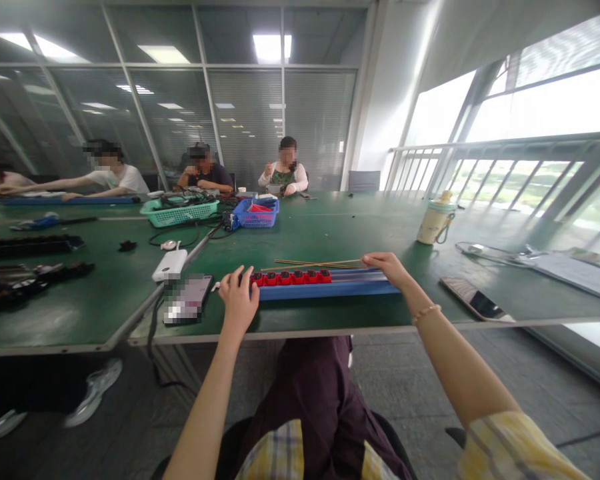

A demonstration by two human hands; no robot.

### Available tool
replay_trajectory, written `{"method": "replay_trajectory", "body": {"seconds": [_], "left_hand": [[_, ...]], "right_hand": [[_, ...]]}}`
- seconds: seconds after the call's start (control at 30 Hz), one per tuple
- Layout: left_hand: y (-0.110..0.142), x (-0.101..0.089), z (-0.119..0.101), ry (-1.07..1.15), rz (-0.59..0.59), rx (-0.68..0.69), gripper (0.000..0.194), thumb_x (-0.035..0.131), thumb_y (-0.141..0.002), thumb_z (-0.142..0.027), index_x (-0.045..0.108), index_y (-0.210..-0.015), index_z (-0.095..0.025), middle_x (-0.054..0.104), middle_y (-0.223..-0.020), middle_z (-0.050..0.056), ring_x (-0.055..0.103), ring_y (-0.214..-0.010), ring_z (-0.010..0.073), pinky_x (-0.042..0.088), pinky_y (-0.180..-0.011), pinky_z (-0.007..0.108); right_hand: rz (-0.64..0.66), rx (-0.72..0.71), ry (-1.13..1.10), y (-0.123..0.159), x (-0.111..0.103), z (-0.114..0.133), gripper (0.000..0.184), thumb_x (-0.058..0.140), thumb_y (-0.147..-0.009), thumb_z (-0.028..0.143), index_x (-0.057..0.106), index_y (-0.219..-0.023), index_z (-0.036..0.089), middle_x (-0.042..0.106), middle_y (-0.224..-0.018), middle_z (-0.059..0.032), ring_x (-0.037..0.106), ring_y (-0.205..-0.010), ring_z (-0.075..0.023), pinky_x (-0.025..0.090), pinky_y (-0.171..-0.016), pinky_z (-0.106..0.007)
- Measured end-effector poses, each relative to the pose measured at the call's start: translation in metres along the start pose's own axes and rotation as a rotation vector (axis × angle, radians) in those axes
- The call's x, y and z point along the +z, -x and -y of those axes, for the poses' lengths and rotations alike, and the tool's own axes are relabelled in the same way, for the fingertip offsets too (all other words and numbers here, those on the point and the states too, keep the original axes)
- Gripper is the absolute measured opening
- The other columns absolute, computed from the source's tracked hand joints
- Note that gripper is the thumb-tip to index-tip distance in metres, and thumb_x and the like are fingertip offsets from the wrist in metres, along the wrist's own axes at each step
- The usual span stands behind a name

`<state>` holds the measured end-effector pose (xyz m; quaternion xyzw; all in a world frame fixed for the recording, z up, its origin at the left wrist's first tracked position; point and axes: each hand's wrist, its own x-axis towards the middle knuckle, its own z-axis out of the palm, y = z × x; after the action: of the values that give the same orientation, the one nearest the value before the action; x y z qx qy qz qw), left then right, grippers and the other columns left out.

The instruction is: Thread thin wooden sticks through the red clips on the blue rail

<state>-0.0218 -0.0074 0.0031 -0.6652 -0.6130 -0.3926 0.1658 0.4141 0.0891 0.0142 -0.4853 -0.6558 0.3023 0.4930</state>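
A long blue rail lies on the green table near its front edge. Several red parts sit in a row in the rail's left half. My left hand rests at the rail's left end, fingers bent and raised, touching the first red part. My right hand grips the rail's right end from above, fingers curled over it. Thin wooden sticks lie just behind the rail.
A phone lies to the right, a beige bottle behind it. A white power bank and another phone sit left. Blue basket and green basket stand farther back. Several people sit at the far side.
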Motion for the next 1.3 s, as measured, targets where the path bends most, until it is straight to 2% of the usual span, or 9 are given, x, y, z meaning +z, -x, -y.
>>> {"method": "replay_trajectory", "body": {"seconds": [0.17,0.37,0.6,0.87,1.1,1.3], "left_hand": [[0.001,0.001,0.002,-0.005,0.011,-0.002,0.044,0.043,-0.094,-0.031,0.058,-0.134,-0.022,0.05,-0.142,0.013,0.038,-0.125,0.0332,0.034,-0.106,0.052],[0.002,0.0,0.003,0.004,0.011,-0.008,0.043,0.044,-0.094,-0.03,0.059,-0.133,-0.023,0.05,-0.142,0.013,0.037,-0.125,0.0329,0.034,-0.106,0.053],[0.002,0.002,0.002,-0.01,-0.003,0.002,0.041,0.044,-0.094,-0.031,0.06,-0.131,-0.023,0.051,-0.141,0.012,0.038,-0.124,0.033,0.035,-0.106,0.053],[0.0,0.003,0.002,-0.001,-0.009,-0.007,0.041,0.045,-0.093,-0.031,0.062,-0.13,-0.023,0.052,-0.14,0.012,0.039,-0.123,0.0332,0.035,-0.105,0.053],[-0.002,0.006,0.002,0.002,-0.037,-0.007,0.04,0.045,-0.093,-0.031,0.063,-0.127,-0.022,0.053,-0.139,0.012,0.039,-0.121,0.0329,0.034,-0.105,0.052],[-0.003,0.006,0.003,0.01,-0.051,-0.005,0.039,0.045,-0.093,-0.031,0.064,-0.126,-0.022,0.054,-0.138,0.011,0.04,-0.121,0.0323,0.034,-0.106,0.051]], "right_hand": [[-0.186,-0.029,-0.027,-0.003,-0.002,-0.015,0.052,0.072,-0.068,0.067,0.077,-0.081,0.018,0.073,-0.078,-0.0064,0.064,-0.078,-0.0211,0.051,-0.079,-0.036],[-0.102,0.009,0.1,-0.007,-0.001,-0.026,0.046,0.071,-0.072,0.059,0.078,-0.086,0.016,0.075,-0.079,-0.0061,0.067,-0.079,-0.0222,0.052,-0.082,-0.036],[-0.204,0.03,0.326,-0.005,0.0,-0.021,0.043,0.063,-0.077,0.054,0.08,-0.091,0.017,0.075,-0.075,-0.0052,0.069,-0.078,-0.022,0.05,-0.076,-0.031],[-0.084,0.02,0.559,-0.009,0.01,-0.012,0.03,0.062,-0.079,0.043,0.078,-0.082,0.018,0.075,-0.075,-0.0041,0.065,-0.073,-0.0184,0.046,-0.068,-0.026],[-0.035,0.156,0.656,-0.019,0.01,-0.014,0.029,0.067,-0.078,0.043,0.08,-0.084,0.018,0.075,-0.077,-0.0039,0.065,-0.076,-0.0183,0.045,-0.067,-0.024],[0.137,0.27,0.847,-0.038,0.012,-0.007,0.028,0.07,-0.077,0.036,0.081,-0.093,0.017,0.076,-0.082,-0.0049,0.068,-0.079,-0.0175,0.046,-0.064,-0.02]]}}
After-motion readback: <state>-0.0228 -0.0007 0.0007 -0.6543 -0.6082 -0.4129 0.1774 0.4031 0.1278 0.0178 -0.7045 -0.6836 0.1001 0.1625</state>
